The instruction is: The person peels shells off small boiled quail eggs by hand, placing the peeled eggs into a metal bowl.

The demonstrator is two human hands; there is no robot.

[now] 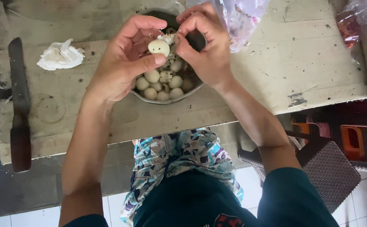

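A small pale egg (159, 47) is held over a metal bowl (182, 98) between both hands. My left hand (124, 59) pinches it between thumb and fingers from the left. My right hand (204, 46) has its fingertips at the egg's upper right side, where bits of shell show. The bowl sits on a worn table and holds several small peeled eggs (152, 76) and shell fragments (165, 75).
A crumpled white tissue (60, 55) lies left of the bowl. A large knife (19, 105) with a dark handle rests along the table's left side. Clear plastic bags (242, 17) sit behind the bowl and at the far right (360, 21). Woven stools (330, 168) stand below the table edge.
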